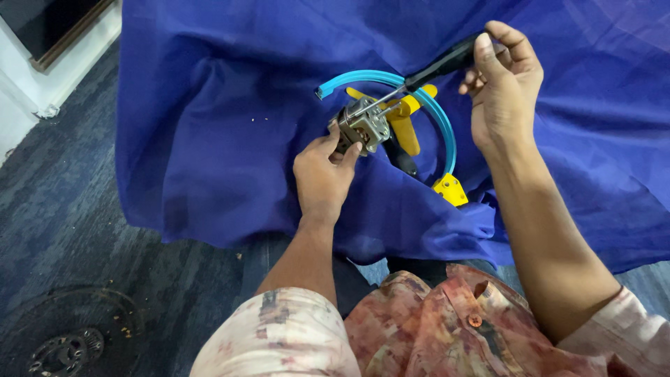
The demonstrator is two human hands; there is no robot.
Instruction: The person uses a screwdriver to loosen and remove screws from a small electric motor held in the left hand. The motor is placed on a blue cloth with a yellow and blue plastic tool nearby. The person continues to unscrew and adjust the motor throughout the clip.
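Note:
My left hand [322, 173] grips a small grey metal block-shaped part [364, 126] and holds it just above a blue cloth [223, 126]. My right hand [504, 78] is closed around the black handle of a screwdriver [438, 67]. Its thin metal shaft slants down to the left, and the tip meets the top of the metal part. Behind the part lies a yellow plastic piece [403, 120] with a curved light-blue arc [426, 105] around it, ending in a yellow bracket [450, 190].
The blue cloth covers most of the surface in front of me. Dark carpet [63, 230] lies to the left, with a round dark metal disc [70, 335] at the bottom left. White furniture [42, 70] stands at the top left corner.

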